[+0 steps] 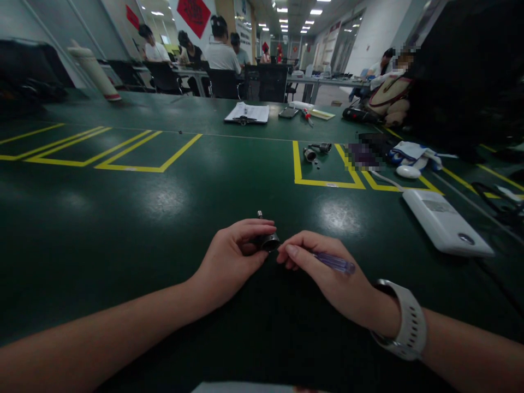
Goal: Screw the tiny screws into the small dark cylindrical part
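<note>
Between the thumb and fingers of my left hand (pixel 235 251) is a dark, cup-shaped metal part (pixel 270 242). Its round opening faces right and toward me, and a thin stem sticks up behind my fingers. My right hand (pixel 315 262) pinches a screwdriver with a clear purple handle (pixel 335 263), its butt pointing right. The screwdriver's front end is by the rim of the metal part; whether it touches I cannot tell, since my fingertips cover it. Both hands are close together, low over the green table (pixel 164 240).
Similar metal parts (pixel 310 155) and tiny pieces lie inside a yellow-taped box at the back right. A white power bank (pixel 448 221) with a cable sits to the right. Farther back are a clipboard (pixel 247 113), a phone (pixel 289 112) and a bottle (pixel 94 72). People sit at other tables.
</note>
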Tool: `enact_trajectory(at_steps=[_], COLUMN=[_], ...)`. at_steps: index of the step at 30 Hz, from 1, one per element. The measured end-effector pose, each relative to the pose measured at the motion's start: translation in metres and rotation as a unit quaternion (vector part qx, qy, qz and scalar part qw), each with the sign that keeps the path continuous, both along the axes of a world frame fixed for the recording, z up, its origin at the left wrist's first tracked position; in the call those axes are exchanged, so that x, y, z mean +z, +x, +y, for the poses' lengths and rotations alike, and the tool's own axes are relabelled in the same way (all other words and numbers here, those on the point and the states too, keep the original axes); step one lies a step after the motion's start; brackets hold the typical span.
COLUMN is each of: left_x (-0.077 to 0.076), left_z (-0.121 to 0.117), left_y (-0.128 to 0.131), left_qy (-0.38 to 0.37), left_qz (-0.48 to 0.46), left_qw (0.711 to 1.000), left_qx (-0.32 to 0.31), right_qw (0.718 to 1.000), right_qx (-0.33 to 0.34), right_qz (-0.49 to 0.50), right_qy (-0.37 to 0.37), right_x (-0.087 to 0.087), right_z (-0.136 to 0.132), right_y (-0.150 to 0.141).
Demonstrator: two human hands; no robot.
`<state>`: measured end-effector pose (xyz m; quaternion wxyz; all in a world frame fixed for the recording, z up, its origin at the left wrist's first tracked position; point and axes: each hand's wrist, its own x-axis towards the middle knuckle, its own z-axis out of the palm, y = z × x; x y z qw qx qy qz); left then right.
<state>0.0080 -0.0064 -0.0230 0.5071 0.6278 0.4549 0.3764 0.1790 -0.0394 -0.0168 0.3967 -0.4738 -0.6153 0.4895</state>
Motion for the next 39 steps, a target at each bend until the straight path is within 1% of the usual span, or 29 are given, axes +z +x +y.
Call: enact_trajectory(at_steps=[4, 8, 14, 16, 18, 20, 22, 26, 29, 33, 36, 39], left_x=[0.002, 0.003, 0.007, 0.01, 0.012, 0.014, 0.015, 0.016, 0.017, 0.017, 0.016, 0.016], left_z=[-0.001, -0.001, -0.001, -0.002, -0.003, -0.003, -0.004, -0.005, -0.006, -0.007, -0.007, -0.006], left_y=[0.0, -0.001, -0.001, 0.0, 0.0, 0.0, 0.0, -0.001, -0.002, -0.001, 0.0, 0.001], left_qy=[-0.01, -0.024, -0.06, -0.074, -0.088, -0.093, -0.093, -0.092, -0.09, -0.086, -0.081, -0.064], left_qz=[-0.001, -0.001, -0.024, -0.033, -0.036, -0.042, -0.05, -0.051, -0.053, -0.054, -0.053, -0.063], left_qw=[1.0, 1.0, 0.997, 0.996, 0.994, 0.993, 0.992, 0.992, 0.992, 0.993, 0.994, 0.994], left_qx=[0.007, 0.009, 0.029, 0.038, 0.046, 0.055, 0.062, 0.065, 0.065, 0.063, 0.057, 0.059], right_qw=[0.997, 0.99, 0.955, 0.945, 0.943, 0.952, 0.965, 0.986, 0.996, 0.995, 0.985, 0.972], right_qx=[0.007, 0.002, -0.003, -0.005, -0.006, -0.007, -0.008, -0.009, -0.013, -0.006, 0.007, 0.015], right_qz=[0.051, 0.12, 0.263, 0.296, 0.308, 0.293, 0.258, 0.164, 0.083, -0.006, -0.055, -0.084], right_qy=[-0.05, -0.075, -0.135, -0.139, -0.126, -0.093, -0.051, 0.009, 0.041, 0.099, 0.162, 0.218], right_x=[0.0, -0.006, -0.011, -0.011, -0.013, -0.014, -0.014, -0.011, -0.006, -0.004, -0.005, -0.005], right_z=[0.002, 0.003, 0.001, 0.0, -0.001, -0.003, -0.006, -0.011, -0.013, -0.016, -0.018, -0.019], right_y=[0.001, 0.002, -0.001, -0.003, -0.005, -0.006, -0.006, -0.006, -0.005, -0.006, -0.007, -0.007])
